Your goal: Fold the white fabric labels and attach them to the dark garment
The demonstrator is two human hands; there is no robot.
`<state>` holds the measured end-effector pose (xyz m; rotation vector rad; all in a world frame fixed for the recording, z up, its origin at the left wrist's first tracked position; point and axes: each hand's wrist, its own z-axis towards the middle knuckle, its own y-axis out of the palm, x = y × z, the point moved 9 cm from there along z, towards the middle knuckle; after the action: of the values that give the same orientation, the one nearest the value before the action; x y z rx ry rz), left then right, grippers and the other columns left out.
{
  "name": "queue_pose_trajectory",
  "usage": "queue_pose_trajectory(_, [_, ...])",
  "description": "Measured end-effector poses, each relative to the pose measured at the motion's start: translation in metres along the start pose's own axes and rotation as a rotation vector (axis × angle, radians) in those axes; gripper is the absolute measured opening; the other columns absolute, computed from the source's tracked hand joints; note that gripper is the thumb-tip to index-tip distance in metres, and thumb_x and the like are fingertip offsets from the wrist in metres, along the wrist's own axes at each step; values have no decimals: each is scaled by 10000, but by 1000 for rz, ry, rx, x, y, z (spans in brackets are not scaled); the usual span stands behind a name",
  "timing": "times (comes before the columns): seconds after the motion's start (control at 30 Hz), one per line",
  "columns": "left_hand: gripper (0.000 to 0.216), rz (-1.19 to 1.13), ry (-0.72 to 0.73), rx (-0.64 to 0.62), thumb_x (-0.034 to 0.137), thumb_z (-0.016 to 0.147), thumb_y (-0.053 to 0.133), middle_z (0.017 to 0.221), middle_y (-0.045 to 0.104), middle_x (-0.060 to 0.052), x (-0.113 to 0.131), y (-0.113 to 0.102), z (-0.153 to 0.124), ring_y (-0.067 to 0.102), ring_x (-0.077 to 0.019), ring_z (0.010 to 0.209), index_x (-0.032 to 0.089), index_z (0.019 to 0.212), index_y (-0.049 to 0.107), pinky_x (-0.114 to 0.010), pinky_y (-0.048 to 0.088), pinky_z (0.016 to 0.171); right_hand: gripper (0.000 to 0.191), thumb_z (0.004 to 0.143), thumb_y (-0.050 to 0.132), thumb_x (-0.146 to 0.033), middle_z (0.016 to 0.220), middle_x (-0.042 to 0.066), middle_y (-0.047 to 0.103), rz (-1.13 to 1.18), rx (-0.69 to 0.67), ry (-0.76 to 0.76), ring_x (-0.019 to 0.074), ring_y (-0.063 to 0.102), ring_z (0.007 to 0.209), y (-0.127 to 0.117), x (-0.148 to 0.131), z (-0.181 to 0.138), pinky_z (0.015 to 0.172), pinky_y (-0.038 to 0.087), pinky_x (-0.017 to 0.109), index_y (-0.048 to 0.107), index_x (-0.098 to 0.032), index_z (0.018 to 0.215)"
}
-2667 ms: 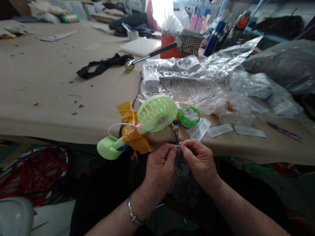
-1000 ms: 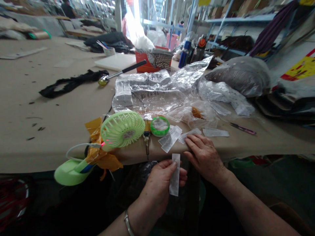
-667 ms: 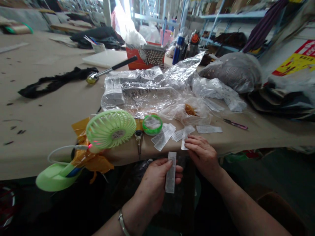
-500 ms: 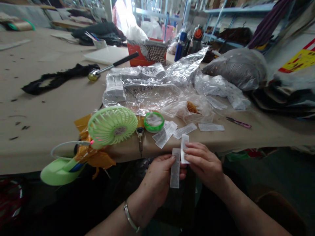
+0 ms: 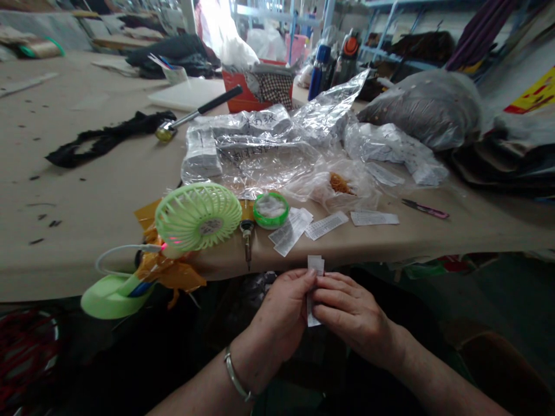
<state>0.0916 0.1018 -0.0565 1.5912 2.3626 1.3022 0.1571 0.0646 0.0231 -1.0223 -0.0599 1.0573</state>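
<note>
By the tan table (image 5: 104, 196), hands (image 5: 281, 312) (image 5: 362, 320) pinch paper strips (image 5: 316, 264) — long axes toward it.

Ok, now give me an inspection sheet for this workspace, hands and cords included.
Surface: brown table, dark bits scattered at left.
Job's things: white strips, overlapping, in hand; printed slips near the table's front edge.
Clutter: green fan, orange tape, round tub, clear bags, snips.
Left hand: pinches the strips.
Right hand: fingers touch the strips; grip unclear.
Cables: white cord looping beside the fan.
Surroundings: red box, blue bottle, purple cloth farther back.
</note>
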Motion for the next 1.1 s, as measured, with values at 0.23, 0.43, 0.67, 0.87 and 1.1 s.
queue_pose_trajectory(0.23, [164, 33, -46, 39, 169, 654, 748, 634, 633, -55, -6, -4, 4, 551, -89, 506, 58, 732, 654, -161, 399, 465, 135, 917, 550, -135, 1031, 49, 706, 21, -19, 10, 188, 565, 1146, -8, -2, 2, 1028, 457, 373, 630, -150, 1024])
queue_pose_trajectory(0.43, [162, 211, -130, 122, 244, 852, 615, 745, 698, -111, -14, -14, 1, 649, -157, 568, 85, 885, 620, -252, 530, 555, 405, 939, 513, -278, 1217, 186, 593, -341, 93, 318, 297, 463, 1238, -55, 76, -8, 1012, 447, 508, 498, -71, 1287])
queue_pose_trajectory(0.67, [181, 239, -138, 130, 272, 854, 628, 738, 700, -100, -19, -18, 2, 654, -149, 562, 92, 871, 613, -241, 544, 551, 448, 946, 494, -360, 1285, 178, 568, -650, -101, 391, 334, 475, 1203, -50, 115, -30, 990, 437, 524, 553, -46, 1260])
queue_pose_trajectory(0.87, [165, 253, -129, 160, 255, 853, 621, 769, 704, -112, -16, -23, 3, 655, -153, 565, 91, 874, 616, -241, 542, 547, 225, 907, 541, -134, 1115, 113, 670, -542, 70, 309, 247, 572, 1110, -66, 103, -44, 964, 476, 439, 632, -132, 1114])
queue_pose_trajectory(1.1, [139, 227, -132, 144, 202, 864, 584, 742, 691, -123, -12, -10, -4, 635, -149, 544, 69, 862, 623, -237, 517, 530, 238, 855, 566, -54, 1031, 78, 677, -75, 297, 326, 217, 617, 1065, -68, 69, -29, 927, 509, 416, 636, -202, 1027])
